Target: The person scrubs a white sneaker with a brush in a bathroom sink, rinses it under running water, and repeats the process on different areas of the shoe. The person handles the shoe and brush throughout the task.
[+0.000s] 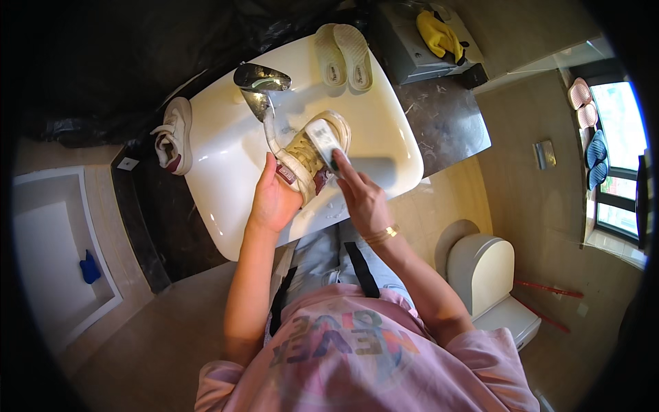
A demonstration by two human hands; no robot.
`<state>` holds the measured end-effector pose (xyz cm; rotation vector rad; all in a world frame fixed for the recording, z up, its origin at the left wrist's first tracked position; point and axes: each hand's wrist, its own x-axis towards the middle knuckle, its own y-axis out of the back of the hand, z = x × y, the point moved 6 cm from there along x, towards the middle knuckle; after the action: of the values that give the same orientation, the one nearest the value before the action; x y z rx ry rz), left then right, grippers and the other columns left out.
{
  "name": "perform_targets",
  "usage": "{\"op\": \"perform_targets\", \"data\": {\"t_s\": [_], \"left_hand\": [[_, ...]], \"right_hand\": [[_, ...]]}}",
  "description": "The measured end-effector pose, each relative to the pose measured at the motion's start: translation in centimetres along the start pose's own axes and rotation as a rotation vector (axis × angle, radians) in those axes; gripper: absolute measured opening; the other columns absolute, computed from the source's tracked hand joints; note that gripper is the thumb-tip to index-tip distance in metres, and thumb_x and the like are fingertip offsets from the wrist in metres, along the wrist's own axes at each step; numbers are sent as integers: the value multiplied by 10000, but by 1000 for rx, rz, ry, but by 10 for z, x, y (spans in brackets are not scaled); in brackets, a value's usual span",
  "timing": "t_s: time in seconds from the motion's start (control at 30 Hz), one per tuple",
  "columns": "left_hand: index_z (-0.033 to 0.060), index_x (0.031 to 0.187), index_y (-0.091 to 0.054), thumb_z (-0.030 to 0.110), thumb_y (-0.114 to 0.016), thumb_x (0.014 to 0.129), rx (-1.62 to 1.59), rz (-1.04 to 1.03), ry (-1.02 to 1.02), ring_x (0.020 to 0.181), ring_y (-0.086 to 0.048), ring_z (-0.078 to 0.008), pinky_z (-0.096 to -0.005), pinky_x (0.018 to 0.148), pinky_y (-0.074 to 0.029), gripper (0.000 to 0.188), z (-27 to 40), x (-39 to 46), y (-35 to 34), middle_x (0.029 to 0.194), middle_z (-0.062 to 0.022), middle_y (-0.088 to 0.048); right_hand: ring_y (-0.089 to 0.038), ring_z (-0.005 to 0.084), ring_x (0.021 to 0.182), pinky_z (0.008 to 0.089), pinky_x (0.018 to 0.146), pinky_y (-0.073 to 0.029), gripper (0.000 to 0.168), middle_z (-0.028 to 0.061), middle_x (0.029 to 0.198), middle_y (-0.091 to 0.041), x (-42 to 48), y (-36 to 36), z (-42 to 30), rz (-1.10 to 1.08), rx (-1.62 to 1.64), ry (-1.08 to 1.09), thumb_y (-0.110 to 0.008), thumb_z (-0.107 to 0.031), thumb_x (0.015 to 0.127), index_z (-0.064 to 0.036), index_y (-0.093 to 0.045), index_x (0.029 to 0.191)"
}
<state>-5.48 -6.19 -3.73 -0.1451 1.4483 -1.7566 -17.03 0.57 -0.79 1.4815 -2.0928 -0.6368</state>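
My left hand point(274, 198) grips a beige lace-up sneaker point(302, 154) by its heel end, holding it over the white washbasin point(221, 201). The shoe has dark red patches at the heel and side, and its toe points away from me. In my right hand point(365, 203) is a white-backed scrub brush point(324, 139), laid against the toe area of the shoe. The brush's bristles are hidden from view. Just beyond the shoe stands a chrome faucet point(260, 90); the strap or tongue of the shoe reaches up near its spout.
Two insoles point(342, 56) lie on the basin's far right rim. Another white sneaker point(176, 136) rests at its left edge on the dark counter point(170, 216). A grey box point(412, 49) carries a yellow cloth point(438, 35). The toilet point(481, 273) is at my right.
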Motion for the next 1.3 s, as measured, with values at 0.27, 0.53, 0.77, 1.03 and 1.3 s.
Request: {"op": "perform_targets", "data": {"t_s": [0.27, 0.53, 0.77, 1.03, 1.3], "left_hand": [[68, 1268, -284, 411, -270, 890, 125, 32, -41, 1165, -345, -233, -380, 975, -258, 510, -10, -14, -10, 1274, -74, -359], [61, 1277, -257, 443, -311, 871, 182, 21, -57, 1154, -357, -231, -389, 963, -274, 560, -2, -17, -4, 1260, -89, -369], [70, 1247, -316, 405, -318, 874, 216, 78, -108, 1093, -422, -230, -391, 893, -348, 501, -8, -17, -7, 1218, -89, -417], [15, 1180, -390, 297, -376, 871, 141, 201, -91, 1036, -476, -243, -409, 865, -386, 419, -1, -11, 6, 1145, -105, -484], [42, 1216, -350, 324, -387, 876, 135, 116, -129, 1091, -423, -247, -393, 926, -320, 443, -13, -16, 7, 1192, -103, -441]], "right_hand": [[-491, 296, 469, 393, 457, -432, 533, 95, 639, -450, -7, -9, -18, -77, -126, 44, -528, -116, 777, -253, -347, 1258], [-495, 282, 458, 391, 438, -426, 547, 94, 610, -438, -26, -9, -18, -116, -148, 31, -522, -126, 784, -265, -322, 1274], [-522, 274, 532, 365, 513, -439, 574, 96, 639, -491, 7, -2, -16, -25, 103, 66, -533, -70, 768, -258, -331, 1271], [-520, 280, 516, 370, 510, -440, 566, 108, 623, -490, -8, -3, -13, -80, 42, 66, -519, -66, 773, -264, -335, 1270], [-518, 318, 522, 394, 474, -444, 575, 115, 688, -494, -3, -3, -16, -93, -86, 69, -464, -71, 777, -252, -274, 1288]]}}
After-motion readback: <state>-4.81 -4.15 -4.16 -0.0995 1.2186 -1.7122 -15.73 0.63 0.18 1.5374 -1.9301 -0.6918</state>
